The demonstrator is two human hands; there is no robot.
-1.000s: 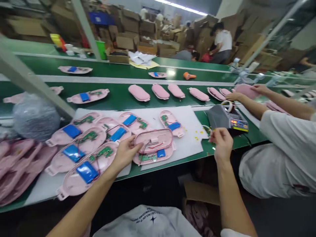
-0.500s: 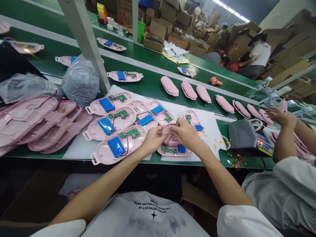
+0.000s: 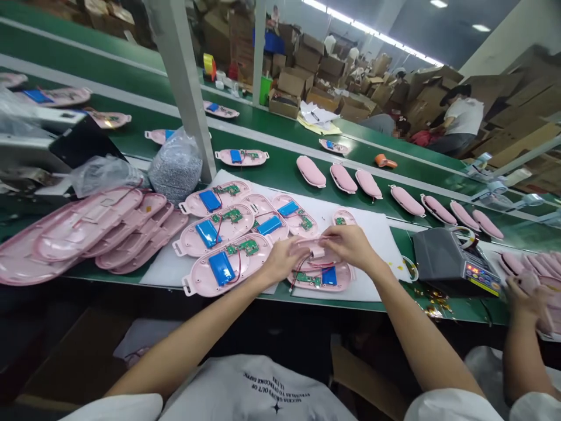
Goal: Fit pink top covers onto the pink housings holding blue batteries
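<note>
Between both hands a pink plastic shell is held up, tilted, with a small pale rectangle on its face and thin wires below it. My left hand pinches its left end; my right hand grips the right end. Right beneath lies an open pink case half with a green circuit board and a blue battery. To the left of my left hand, several similar case halves with blue batteries rest on white foam sheeting. My fingers partly cover the held shell.
Stacked pink shells and a bag of small grey parts stand left. A grey device with a lit display sits right, near a co-worker's hand. Closed pink cases line the green conveyor. A metal post rises at left.
The held shell has turned so its face with the pale rectangle shows, and my hands are farther apart. My view has shifted left. The co-worker's hand has come down onto pink cases.
</note>
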